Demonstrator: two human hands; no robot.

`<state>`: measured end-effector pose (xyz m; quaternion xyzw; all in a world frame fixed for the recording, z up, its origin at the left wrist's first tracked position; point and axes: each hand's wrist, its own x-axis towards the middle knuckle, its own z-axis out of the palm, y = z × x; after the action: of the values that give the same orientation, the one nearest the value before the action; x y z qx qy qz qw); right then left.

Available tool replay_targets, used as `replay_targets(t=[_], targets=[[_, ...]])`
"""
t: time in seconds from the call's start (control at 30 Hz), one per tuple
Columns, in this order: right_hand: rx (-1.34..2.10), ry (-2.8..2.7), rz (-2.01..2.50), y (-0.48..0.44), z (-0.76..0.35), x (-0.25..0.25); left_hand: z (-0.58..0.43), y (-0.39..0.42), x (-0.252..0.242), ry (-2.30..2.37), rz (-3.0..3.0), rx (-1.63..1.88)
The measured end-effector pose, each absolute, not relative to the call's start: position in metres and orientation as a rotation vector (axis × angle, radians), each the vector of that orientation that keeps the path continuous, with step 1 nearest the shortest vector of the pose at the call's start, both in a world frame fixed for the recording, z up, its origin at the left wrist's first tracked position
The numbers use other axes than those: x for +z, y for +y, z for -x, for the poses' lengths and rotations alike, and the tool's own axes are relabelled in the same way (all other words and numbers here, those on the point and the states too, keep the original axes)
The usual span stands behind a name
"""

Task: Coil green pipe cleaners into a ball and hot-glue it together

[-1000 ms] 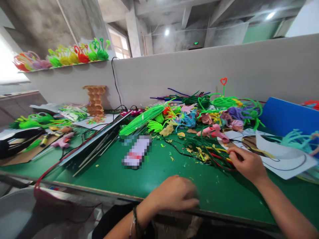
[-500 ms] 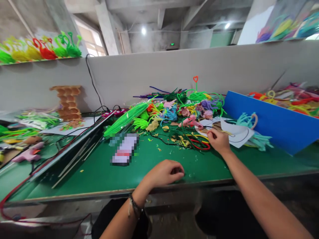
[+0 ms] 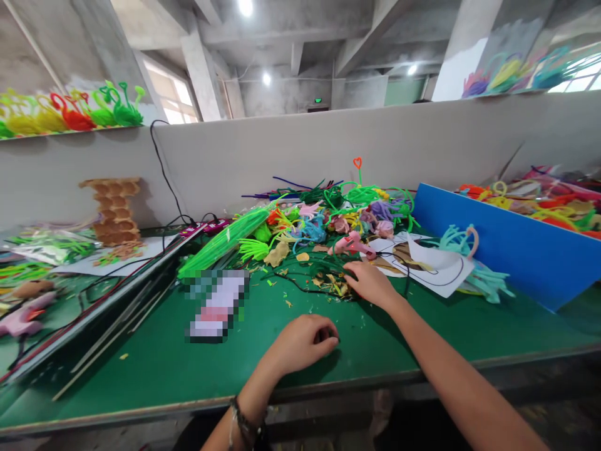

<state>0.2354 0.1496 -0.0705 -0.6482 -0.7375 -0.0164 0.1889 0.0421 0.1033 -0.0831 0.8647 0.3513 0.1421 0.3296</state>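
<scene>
Under the fingers of the right hand (image 3: 370,283) lies a small heap of cut pipe-cleaner scraps (image 3: 334,285), which the hand rests on, palm down and fingers loosely spread; whether it pinches a strand I cannot tell, since the hand hides it. Just beyond the fingertips sits a pink glue gun (image 3: 351,245), within easy reach, and beside it a printed paper sheet (image 3: 434,263). Nearer the table edge the left hand (image 3: 303,341) rests on the green table (image 3: 154,351), curled shut, seemingly empty.
</scene>
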Motion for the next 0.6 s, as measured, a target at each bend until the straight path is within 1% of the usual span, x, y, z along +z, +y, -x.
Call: replay_targets(t=[0.27, 0.33, 0.4, 0.47, 0.6], targets=[[-0.021, -1.899, 1.981, 0.143, -0.248, -0.056, -0.044, 0.108, -0.085, 1.061, -2.055, 0.575], [-0.031, -1.871, 1.998, 0.142, -0.247, -0.058, -0.041, 0.111, -0.079, 1.167, -2.211, 0.530], [-0.054, -1.846, 2.031, 0.141, -0.247, -0.060, -0.038, 0.117, -0.071, 1.372, -2.489, 0.401], [-0.088, -1.833, 2.054, 0.141, -0.247, -0.059, -0.037, 0.129, -0.062, 1.520, -2.616, 0.320], [-0.147, -1.910, 1.978, 0.139, -0.247, -0.054, -0.046, 0.165, -0.052, 1.442, -2.792, 0.172]])
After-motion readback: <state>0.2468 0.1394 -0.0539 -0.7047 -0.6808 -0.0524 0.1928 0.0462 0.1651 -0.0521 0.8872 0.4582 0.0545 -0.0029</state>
